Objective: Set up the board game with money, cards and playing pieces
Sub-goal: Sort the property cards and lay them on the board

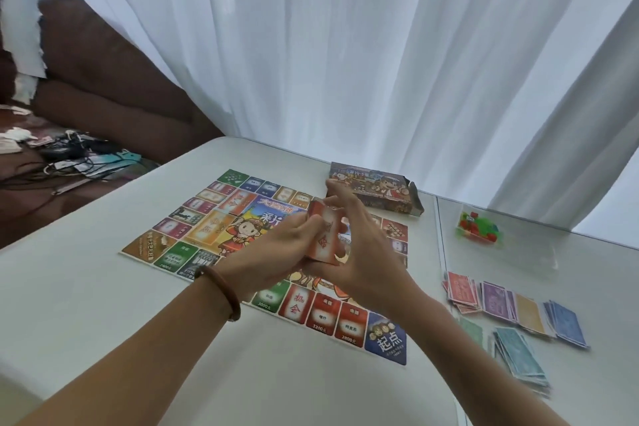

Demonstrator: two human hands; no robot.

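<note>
Both forearms reach in from the near side and meet at centre. My left grip curls its fingers round a card stack; my right grip stands just right of it, fingers straight and pointing far, palm toward the stack.

One head-worn wide-angle view looked forward and down, close over board on counter, facing curtain.
</note>
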